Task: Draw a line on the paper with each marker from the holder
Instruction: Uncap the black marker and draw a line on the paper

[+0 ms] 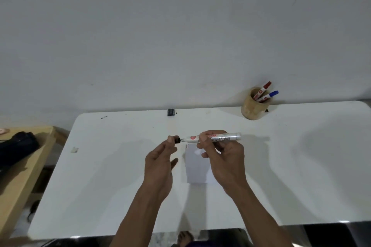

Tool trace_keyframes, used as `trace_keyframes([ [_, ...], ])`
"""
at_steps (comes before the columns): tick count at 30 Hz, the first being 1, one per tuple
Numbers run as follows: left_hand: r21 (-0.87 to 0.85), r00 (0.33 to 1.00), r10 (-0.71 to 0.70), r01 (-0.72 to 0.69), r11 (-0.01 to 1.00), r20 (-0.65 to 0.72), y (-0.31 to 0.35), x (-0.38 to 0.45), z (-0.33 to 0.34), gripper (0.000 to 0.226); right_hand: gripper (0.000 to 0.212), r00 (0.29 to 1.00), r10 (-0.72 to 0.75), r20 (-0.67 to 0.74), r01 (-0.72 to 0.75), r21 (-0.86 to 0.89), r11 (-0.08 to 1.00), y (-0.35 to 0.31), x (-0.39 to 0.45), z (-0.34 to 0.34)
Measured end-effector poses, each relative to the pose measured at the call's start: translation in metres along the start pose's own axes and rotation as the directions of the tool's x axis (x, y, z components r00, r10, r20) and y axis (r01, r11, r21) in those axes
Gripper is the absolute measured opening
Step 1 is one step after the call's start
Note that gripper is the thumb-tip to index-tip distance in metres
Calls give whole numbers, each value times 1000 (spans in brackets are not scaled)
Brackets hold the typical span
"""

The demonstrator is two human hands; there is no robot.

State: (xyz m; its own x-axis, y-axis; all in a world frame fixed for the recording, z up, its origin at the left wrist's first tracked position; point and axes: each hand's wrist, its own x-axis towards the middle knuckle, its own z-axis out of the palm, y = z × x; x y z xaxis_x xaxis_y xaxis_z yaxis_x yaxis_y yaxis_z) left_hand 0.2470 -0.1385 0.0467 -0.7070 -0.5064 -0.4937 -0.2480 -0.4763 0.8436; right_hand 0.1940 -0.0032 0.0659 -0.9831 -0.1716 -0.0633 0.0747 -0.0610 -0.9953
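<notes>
The right hand (222, 158) holds the marker (214, 138) above the paper (197, 166) on the table (120, 186). The marker lies sideways, left to right. Its tip points left at the black cap (177, 139), pinched in the left hand (160, 164). Cap and tip are just apart, in one line. Two short lines show on the paper. The holder (253, 108) stands far back on the right with a red and a blue marker.

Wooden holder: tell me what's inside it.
The wooden holder holds two capped markers leaning right: a red-capped marker and a blue-capped marker. Their lower ends are hidden by its wall.
</notes>
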Motion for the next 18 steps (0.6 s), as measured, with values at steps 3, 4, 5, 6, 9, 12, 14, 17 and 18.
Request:
trace_keyframes([
  [3,-100,997,-63,67,993,43,3,-13,-2,27,11,1000,-24,-20,24,-6,1000,-2,-11,5],
  [4,-120,995,-76,82,989,57,2,-16,-3,28,11,999,-27,-26,27,-8,1000,-2,-14,6],
  [5,-136,994,-87,96,986,68,2,-18,-5,29,11,999,-31,-28,31,-11,999,-2,-17,7],
  [6,-149,992,-98,108,983,74,1,-19,-7,30,10,999,-36,-30,35,-12,999,-2,-20,7],
  [9,-185,989,-119,135,973,91,0,-22,-11,31,8,998,-53,-34,53,-14,999,-3,-26,9],
  [12,-211,986,-122,143,967,112,0,-23,-13,31,7,996,-82,-36,81,-29,996,-5,-29,12],
  [14,-221,986,-121,145,964,117,1,-24,-14,32,6,995,-86,-49,85,-33,996,-5,-31,12],
  [17,-197,987,-101,125,972,128,3,-27,-14,30,7,995,-85,-56,82,-60,995,-5,-33,13],
  [18,-178,987,-86,109,978,135,4,-28,-13,29,7,995,-86,-53,82,-75,994,-5,-34,13],
])
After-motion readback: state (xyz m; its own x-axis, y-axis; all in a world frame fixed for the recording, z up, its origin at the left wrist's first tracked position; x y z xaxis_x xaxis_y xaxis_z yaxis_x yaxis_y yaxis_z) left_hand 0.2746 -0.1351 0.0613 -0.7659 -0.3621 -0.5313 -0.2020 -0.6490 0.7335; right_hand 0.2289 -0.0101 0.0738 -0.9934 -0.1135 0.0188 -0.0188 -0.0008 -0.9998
